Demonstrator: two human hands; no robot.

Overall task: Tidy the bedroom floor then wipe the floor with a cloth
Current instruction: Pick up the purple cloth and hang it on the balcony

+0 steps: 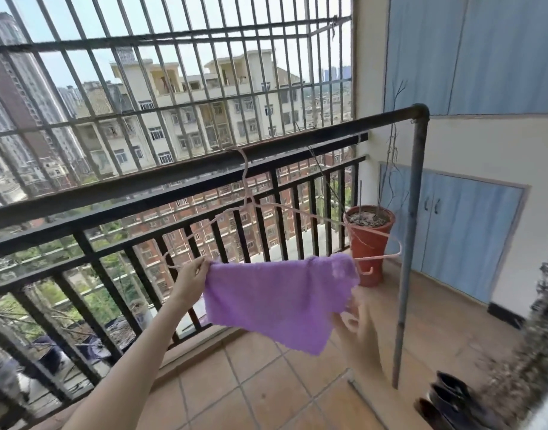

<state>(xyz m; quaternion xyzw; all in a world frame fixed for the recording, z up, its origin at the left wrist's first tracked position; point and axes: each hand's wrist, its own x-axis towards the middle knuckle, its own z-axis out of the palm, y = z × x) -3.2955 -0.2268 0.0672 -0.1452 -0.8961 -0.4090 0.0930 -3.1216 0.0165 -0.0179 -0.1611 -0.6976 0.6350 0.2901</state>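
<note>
A purple cloth (276, 299) hangs over the bottom bar of a pink wire hanger (251, 193), which hooks on a dark metal rail (297, 144). My left hand (193, 270) pinches the cloth's upper left corner beside the hanger's left end. My right hand (358, 324) is blurred at the cloth's lower right edge, its fingers partly hidden behind the fabric; whether it holds the cloth is unclear.
A black balcony railing (127, 228) runs behind the hanger. A red flowerpot (369, 240) with dry twigs stands in the corner by blue cabinet doors (458, 234). A grey pole (409, 243) drops to the tiled floor (266, 383). Dark shoes (449, 398) lie at the lower right.
</note>
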